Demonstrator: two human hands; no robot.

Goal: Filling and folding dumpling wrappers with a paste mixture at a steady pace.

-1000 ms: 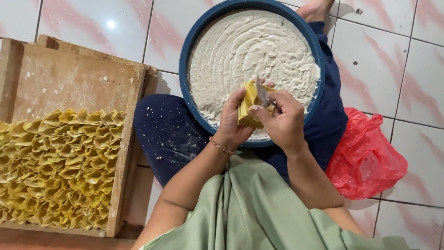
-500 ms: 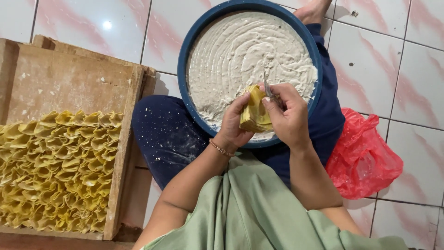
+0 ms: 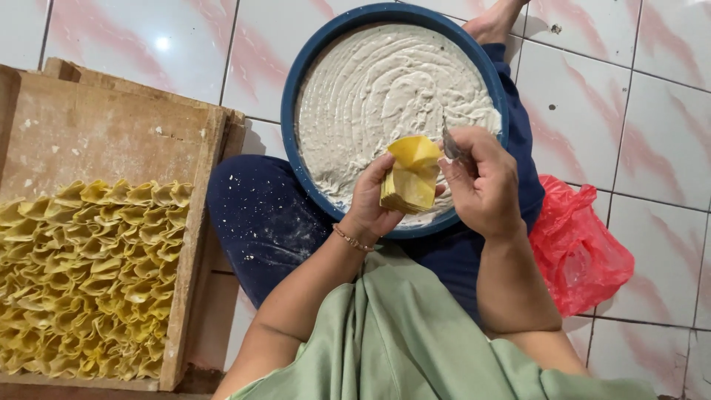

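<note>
My left hand [image 3: 368, 201] holds a small stack of yellow dumpling wrappers [image 3: 409, 178], the top one folded over. My right hand [image 3: 483, 181] grips a small metal utensil [image 3: 449, 142] beside the wrappers, its tip just over the filling. Both hands hover above the near rim of a round blue basin [image 3: 311, 67] full of pale grey paste filling [image 3: 385, 89], which rests on my lap in dark blue trousers.
A wooden tray [image 3: 96, 133] at the left holds several rows of folded yellow dumplings [image 3: 81, 274]. A red plastic bag [image 3: 581, 248] lies on the tiled floor at the right. A bare foot [image 3: 492, 22] shows beyond the basin.
The right hand with the utensil has drawn slightly away to the right of the wrappers. The top wrapper now stands folded over in the left hand.
</note>
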